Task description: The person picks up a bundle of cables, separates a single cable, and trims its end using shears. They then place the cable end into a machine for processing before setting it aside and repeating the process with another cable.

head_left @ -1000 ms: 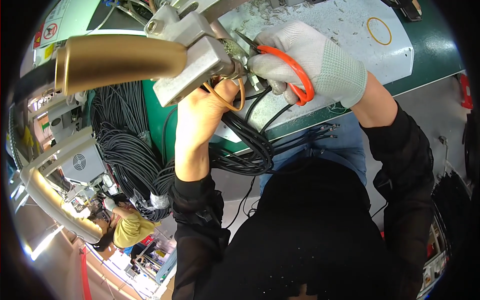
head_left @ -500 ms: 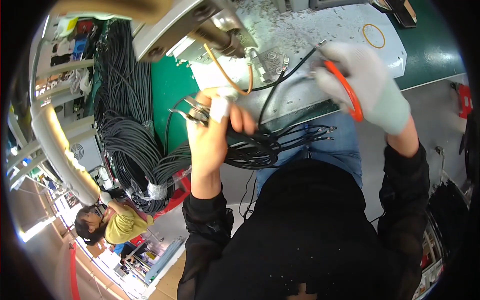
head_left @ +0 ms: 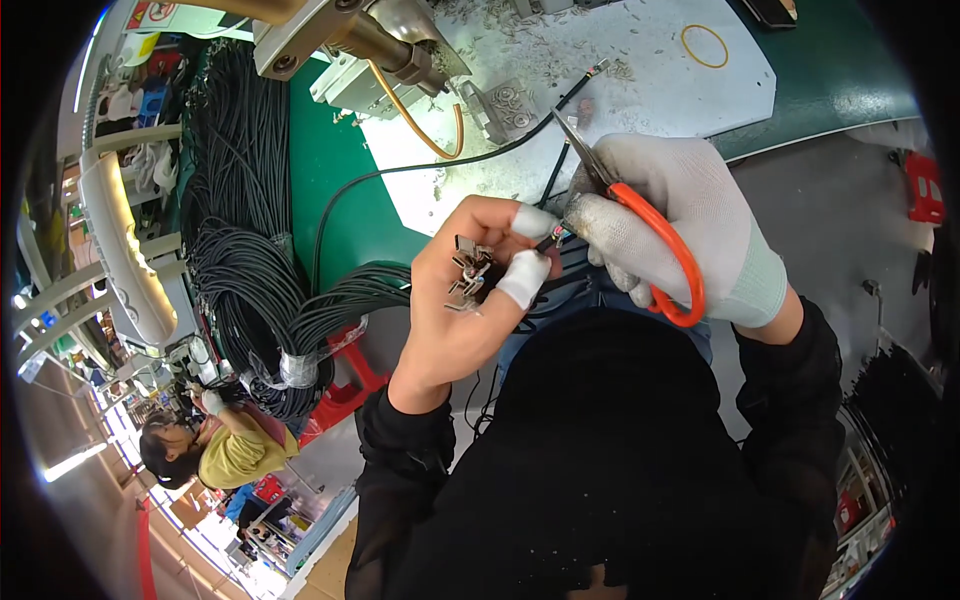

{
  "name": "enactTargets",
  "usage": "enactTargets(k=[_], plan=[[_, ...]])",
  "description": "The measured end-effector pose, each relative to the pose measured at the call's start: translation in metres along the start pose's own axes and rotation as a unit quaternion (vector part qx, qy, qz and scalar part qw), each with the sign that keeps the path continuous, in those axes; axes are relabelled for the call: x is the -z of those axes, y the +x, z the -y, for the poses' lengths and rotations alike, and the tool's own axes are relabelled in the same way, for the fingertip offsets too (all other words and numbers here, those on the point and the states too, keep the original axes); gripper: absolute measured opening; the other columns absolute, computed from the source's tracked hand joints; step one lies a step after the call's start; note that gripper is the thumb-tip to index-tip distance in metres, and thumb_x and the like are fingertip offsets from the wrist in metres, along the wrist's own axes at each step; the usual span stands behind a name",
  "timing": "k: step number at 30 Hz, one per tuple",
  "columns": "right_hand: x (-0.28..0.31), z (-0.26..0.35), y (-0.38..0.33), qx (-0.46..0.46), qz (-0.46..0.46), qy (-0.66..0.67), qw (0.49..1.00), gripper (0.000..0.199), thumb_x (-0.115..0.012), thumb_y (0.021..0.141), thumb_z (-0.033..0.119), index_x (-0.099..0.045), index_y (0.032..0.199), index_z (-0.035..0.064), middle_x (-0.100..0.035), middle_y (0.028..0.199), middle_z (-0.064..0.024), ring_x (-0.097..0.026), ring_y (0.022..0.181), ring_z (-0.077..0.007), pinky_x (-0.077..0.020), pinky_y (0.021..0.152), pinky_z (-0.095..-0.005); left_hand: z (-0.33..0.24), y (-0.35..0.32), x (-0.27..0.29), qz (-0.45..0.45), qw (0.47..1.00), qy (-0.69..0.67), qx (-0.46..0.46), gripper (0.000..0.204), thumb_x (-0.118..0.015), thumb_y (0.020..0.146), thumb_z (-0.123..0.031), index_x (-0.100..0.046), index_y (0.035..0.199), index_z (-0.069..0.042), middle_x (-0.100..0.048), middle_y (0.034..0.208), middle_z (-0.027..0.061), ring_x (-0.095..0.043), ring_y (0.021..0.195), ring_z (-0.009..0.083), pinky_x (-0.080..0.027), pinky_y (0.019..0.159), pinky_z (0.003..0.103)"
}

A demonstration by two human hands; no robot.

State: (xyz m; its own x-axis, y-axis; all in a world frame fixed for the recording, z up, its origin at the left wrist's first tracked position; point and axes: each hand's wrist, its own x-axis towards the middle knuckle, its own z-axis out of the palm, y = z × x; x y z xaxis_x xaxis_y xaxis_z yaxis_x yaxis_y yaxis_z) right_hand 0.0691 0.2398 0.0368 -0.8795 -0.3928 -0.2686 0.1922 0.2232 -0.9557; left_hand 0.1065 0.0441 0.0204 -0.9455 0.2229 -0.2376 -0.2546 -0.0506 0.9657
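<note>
My left hand (head_left: 438, 318), with white covers on its thumb and forefinger, pinches a black cable (head_left: 546, 243) near its stripped end, where thin coloured wires show. Several metal connector ends (head_left: 468, 272) stick up inside the curl of the same hand. In a white glove, my right hand (head_left: 690, 205) carries red-handled scissors (head_left: 688, 272), their blades pointing up and away to the left. Its gloved fingertips meet the coloured wires at the cable end. Just beyond the hands, another black cable (head_left: 567, 100) lies across the white metal plate (head_left: 640, 110), its tip bare.
A press machine (head_left: 400, 60) stands over the plate, with an orange tube (head_left: 460, 130) hanging from it. Thick bundles of black cable (head_left: 255, 270) hang at the left. An orange ring (head_left: 704, 46) lies on the plate. At lower left a person in yellow (head_left: 235, 455) is working.
Both hands have come together over my lap; the right moved down and left with the scissors. My left thumb and forefinger now present a cable end. The view has shifted slightly.
</note>
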Motion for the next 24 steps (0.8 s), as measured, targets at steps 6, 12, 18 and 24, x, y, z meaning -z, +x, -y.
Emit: enactTargets(k=[6,12,18,24], plan=[[-0.006,-0.008,-0.002,0.061,-0.041,-0.007,0.997,0.017,-0.057,0.083,0.015,-0.058,0.079,-0.0016,-0.052,0.051,-0.0006,-0.048,0.042,-0.0051,-0.0383,0.043,-0.0205,0.006,0.003,-0.007,-0.005,0.992,0.124,-0.033,0.027,-0.064,0.079,0.003,-0.052,0.103,0.000,-0.058,0.080,0.0002,-0.051,0.067,0.0035,-0.043,0.064,0.018],[-0.007,-0.002,-0.005,-0.025,-0.022,0.098,0.995,0.013,-0.059,0.082,0.012,-0.058,0.081,-0.0006,-0.055,0.056,-0.0028,-0.053,0.048,-0.0071,-0.0425,0.047,-0.0226,0.017,0.006,-0.009,-0.066,0.932,0.267,-0.238,0.024,-0.064,0.079,0.004,-0.052,0.099,0.000,-0.056,0.074,-0.0022,-0.047,0.061,0.0003,-0.039,0.055,0.016],[-0.020,-0.033,0.001,0.378,-0.230,-0.329,0.834,0.016,-0.068,0.073,0.008,-0.062,0.087,0.0022,-0.054,0.060,-0.0066,-0.057,0.052,-0.0205,-0.0472,0.053,-0.0279,0.006,0.011,-0.006,-0.097,0.965,0.171,-0.172,0.021,-0.065,0.078,0.004,-0.050,0.092,-0.002,-0.053,0.069,-0.0037,-0.042,0.059,-0.0016,-0.033,0.052,0.015],[-0.028,-0.035,-0.010,0.303,-0.202,-0.351,0.862,0.021,-0.071,0.070,0.009,-0.063,0.089,0.0043,-0.052,0.059,-0.0071,-0.055,0.051,-0.0251,-0.0457,0.050,-0.0300,0.008,0.012,-0.011,-0.104,0.974,0.135,-0.153,0.021,-0.063,0.078,0.005,-0.050,0.091,-0.003,-0.052,0.067,-0.0047,-0.041,0.057,-0.0019,-0.032,0.050,0.016]])
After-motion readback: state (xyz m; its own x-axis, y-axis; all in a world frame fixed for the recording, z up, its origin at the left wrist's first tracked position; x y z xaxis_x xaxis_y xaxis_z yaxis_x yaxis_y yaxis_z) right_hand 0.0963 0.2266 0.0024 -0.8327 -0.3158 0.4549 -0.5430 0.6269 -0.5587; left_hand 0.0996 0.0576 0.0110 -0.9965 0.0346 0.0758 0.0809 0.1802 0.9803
